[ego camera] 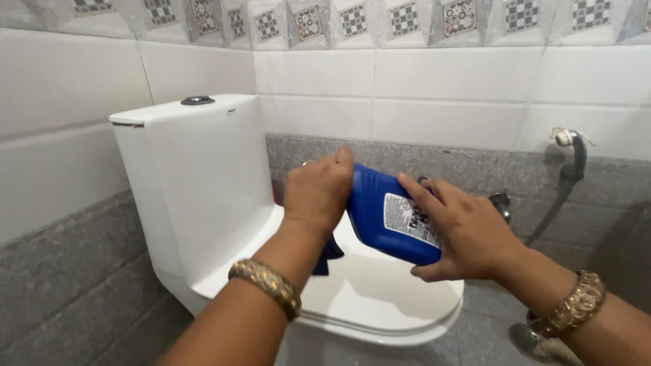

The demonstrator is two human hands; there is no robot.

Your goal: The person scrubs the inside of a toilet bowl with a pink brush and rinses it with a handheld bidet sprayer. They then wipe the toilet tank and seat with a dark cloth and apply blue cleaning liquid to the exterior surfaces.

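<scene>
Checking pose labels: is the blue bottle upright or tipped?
Tipped: the blue bottle lies slanted between the left hand and right hand, above the toilet lid.

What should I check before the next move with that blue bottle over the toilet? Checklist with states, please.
1. Right hand grips blue bottle body: ok.
2. Left hand covers the bottle's top end: ok.
3. Cap on or off: cannot tell, hidden by the left hand.
4. Bottle upright: not ok, tilted on its side.
5. Toilet lid closed beneath the bottle: ok.
6. Dark blue item under the left hand: cannot tell what it is.
</scene>
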